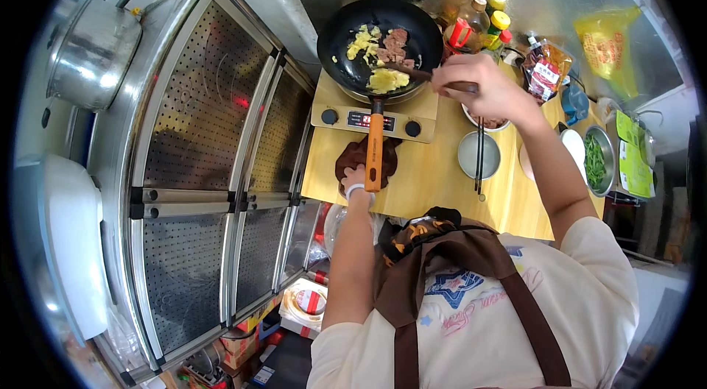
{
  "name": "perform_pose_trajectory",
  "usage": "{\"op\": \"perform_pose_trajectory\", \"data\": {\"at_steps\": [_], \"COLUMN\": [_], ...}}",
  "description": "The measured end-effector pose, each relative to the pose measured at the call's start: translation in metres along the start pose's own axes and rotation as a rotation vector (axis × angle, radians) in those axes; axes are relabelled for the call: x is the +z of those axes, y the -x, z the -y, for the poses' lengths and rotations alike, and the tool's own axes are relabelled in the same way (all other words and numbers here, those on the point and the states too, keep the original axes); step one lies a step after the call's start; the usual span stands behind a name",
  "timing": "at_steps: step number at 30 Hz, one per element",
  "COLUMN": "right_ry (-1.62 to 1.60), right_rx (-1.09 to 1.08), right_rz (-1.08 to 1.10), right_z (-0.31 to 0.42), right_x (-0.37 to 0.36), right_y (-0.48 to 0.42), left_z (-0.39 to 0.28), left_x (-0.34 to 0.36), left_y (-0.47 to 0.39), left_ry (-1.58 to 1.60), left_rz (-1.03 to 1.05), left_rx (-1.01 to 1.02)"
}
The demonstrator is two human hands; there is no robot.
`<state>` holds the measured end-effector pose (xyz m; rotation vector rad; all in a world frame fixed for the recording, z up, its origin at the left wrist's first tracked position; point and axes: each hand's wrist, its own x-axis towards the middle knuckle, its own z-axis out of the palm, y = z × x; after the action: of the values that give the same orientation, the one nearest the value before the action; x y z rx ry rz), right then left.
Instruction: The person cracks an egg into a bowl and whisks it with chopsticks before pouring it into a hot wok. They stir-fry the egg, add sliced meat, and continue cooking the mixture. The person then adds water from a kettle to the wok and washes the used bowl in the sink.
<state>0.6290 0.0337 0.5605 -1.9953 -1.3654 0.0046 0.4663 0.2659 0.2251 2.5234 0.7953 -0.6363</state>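
Observation:
A black wok (345,66) with a wooden handle (375,149) sits on a gold induction cooker (337,102) with a lit display. Inside it are clumps of scrambled egg (363,42) and pinkish-brown meat pieces (394,45), lying mostly apart. My right hand (479,85) grips a dark wooden spatula (417,74), its blade down in the wok beside a larger lump of egg (388,80). Below the cooker, my left hand (353,177) rests on a crumpled brown cloth (381,161), left of the wok handle; whether the fingers pinch the cloth is unclear.
Right of the cooker stand a bowl of meat (493,122) and a metal bowl (469,154) with chopsticks (478,173) across it. Seasoning bottles (498,24) and a sauce pouch (544,71) line the back. Green vegetables (595,160) fill a steel basin. A perforated metal cabinet (204,107) flanks the left.

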Motion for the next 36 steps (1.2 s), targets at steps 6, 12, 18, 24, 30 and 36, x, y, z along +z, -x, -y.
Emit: {"op": "perform_pose_trajectory", "data": {"at_steps": [6, 12, 18, 24, 30, 36], "right_ry": [0.102, -0.253, -0.425, -0.476, -0.802, -0.986], "right_rx": [0.029, 0.459, 0.713, 0.708, 0.792, 0.548], "right_rz": [0.047, -0.431, -0.955, -0.944, -1.172, -0.826], "right_z": [-0.006, -0.029, -0.093, -0.085, -0.152, -0.151], "right_x": [0.016, -0.016, -0.001, -0.03, -0.006, 0.048], "right_y": [0.003, -0.015, -0.034, -0.041, -0.014, -0.009], "left_z": [-0.014, -0.006, -0.007, -0.006, -0.003, -0.014], "left_x": [-0.018, -0.012, -0.014, -0.019, -0.008, -0.021], "left_y": [0.0, 0.0, -0.004, 0.004, -0.009, 0.001], "left_ry": [-0.017, -0.001, 0.02, 0.027, 0.042, -0.007], "left_rz": [0.038, 0.05, 0.03, 0.059, 0.052, 0.069], "left_rx": [0.014, 0.007, 0.017, -0.015, -0.043, -0.022]}}
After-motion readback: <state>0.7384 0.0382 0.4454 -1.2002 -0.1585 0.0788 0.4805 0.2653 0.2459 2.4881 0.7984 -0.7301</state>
